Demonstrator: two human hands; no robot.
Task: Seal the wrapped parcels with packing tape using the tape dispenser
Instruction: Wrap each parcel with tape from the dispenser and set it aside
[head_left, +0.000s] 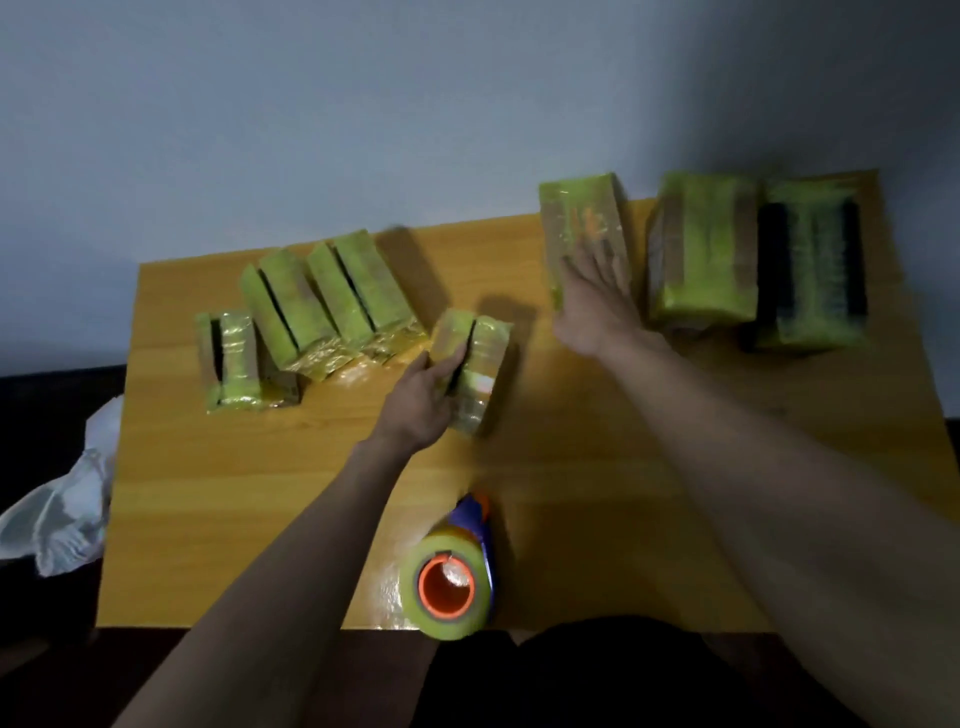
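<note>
On the wooden table (218, 499), the left hand (423, 397) curls its fingers around a small green parcel (475, 364) near the centre, thumb on the near left face and fingers wrapped into the dark gap along its top. The parcel sits at about one o'clock from that hand. The right hand (589, 306) lies with straight fingers spread flat against the side of an upright green parcel (582, 234), which stands at twelve o'clock from the palm. The tape dispenser (454, 569), blue with an orange core and a roll of clear tape, rests untouched at the table's near edge, at six o'clock from the left hand and well apart from both hands. A cluster of wrapped parcels (311, 306) lies at ten o'clock from the left hand. Two larger parcels (753, 260) stand at two o'clock from the right hand. The frame is motion-blurred.
</note>
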